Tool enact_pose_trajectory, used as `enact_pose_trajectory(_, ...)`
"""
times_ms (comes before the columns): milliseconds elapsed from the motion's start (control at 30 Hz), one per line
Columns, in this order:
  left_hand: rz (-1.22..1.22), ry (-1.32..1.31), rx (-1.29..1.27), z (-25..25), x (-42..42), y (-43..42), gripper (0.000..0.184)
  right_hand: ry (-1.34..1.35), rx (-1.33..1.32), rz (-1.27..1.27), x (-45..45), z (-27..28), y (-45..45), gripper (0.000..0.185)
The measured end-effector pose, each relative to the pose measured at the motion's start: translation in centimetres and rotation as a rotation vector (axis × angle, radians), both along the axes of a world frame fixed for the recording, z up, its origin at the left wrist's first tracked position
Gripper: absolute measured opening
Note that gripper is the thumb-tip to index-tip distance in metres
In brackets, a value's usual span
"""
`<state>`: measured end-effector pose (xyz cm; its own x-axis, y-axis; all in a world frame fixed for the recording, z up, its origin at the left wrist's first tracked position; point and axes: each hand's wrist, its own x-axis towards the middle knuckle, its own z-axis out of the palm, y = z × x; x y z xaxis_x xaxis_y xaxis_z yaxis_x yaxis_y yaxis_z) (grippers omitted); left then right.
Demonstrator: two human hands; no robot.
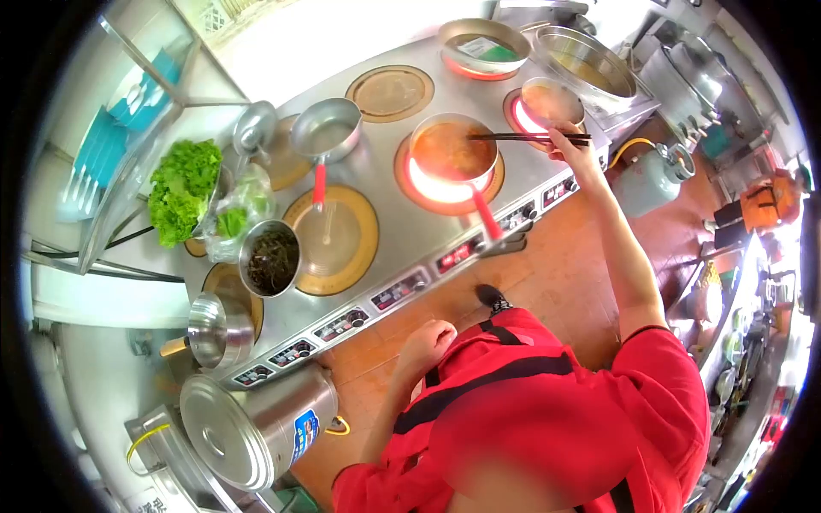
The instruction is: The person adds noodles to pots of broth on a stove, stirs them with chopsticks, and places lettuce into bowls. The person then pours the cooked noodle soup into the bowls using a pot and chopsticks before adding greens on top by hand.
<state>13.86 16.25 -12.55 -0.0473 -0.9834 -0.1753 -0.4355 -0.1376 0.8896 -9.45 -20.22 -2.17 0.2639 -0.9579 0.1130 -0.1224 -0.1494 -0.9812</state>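
Right hand [568, 145] gripping dark chopsticks [517, 137] over orange soup [449, 147]

It is grasping them near their upper ends, while the tips are reaching over the soup; whether they are touching it, I cannot tell. The soup's pot [451, 179] is sitting on a glowing burner [436, 193] on the steel bench [372, 162]. Left hand [431, 344] is hanging beside the red clothing [532, 340], its palm hidden, so I cannot tell whether it is clenching anything.
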Motion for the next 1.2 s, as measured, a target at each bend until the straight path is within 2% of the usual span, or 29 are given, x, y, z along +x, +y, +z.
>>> enact_pose_trajectory(67,0.028,-0.010,0.027,0.4,-1.1,-1.0,0.018,-0.053,-0.065,0.021,1.1,-1.2,-2.6,0.018)
enact_pose_trajectory(133,0.085,-0.008,0.031,-0.5,-2.1,-1.9,0.018,-0.019,-0.009,0.009,2.3,-1.1,-4.8,0.020)
enact_pose_trajectory(200,0.178,-0.009,0.063,-1.5,-3.6,-2.9,0.017,-0.128,0.066,0.147,3.0,-0.7,-6.8,0.024)
enact_pose_trajectory(267,0.304,-0.005,0.117,-2.1,-5.7,-4.3,0.017,-0.053,-0.013,0.328,3.0,-0.1,-8.7,0.027)
enact_pose_trajectory(367,0.472,0.200,0.128,-2.1,-8.6,-7.7,0.020,0.056,0.063,0.530,2.0,2.4,-10.2,0.027)
enact_pose_trajectory(467,0.731,0.754,0.154,-3.3,-11.2,-11.7,0.034,0.196,0.015,0.605,0.4,3.8,-11.8,0.024)
enact_pose_trajectory(500,0.742,0.843,0.136,-3.2,-11.5,-13.1,0.037,0.382,-0.523,0.774,-1.0,2.8,-13.9,0.020)
enact_pose_trajectory(600,0.771,1.035,0.105,-1.7,-11.9,-16.7,0.045,0.150,0.133,0.592,-3.9,5.1,-14.7,0.019)
enact_pose_trajectory(700,0.771,1.090,0.154,-1.0,-12.2,-17.7,0.047,0.217,0.015,0.485,-6.3,5.7,-15.7,0.029)
enact_pose_trajectory(867,0.720,1.120,0.196,-1.7,-11.9,-17.6,0.045,0.124,-0.012,0.370,-7.9,6.7,-14.4,0.032)
enact_pose_trajectory(967,0.706,1.053,0.226,-0.8,-11.5,-16.4,0.045,0.094,-0.013,0.313,-6.9,1.3,-13.3,0.031)
enact_pose_trajectory(1000,0.723,1.060,0.206,-1.0,-11.5,-15.6,0.046,0.032,0.115,0.287,-6.2,-1.2,-12.6,0.031)
enact_pose_trajectory(1100,0.811,1.071,0.165,-1.7,-11.0,-12.9,0.048,-0.293,0.388,0.292,-4.1,-6.7,-10.0,0.031)
enact_pose_trajectory(1200,0.927,1.054,0.183,-2.3,-10.7,-9.9,0.048,-0.521,0.522,0.131,-3.8,-9.4,-7.9,0.033)
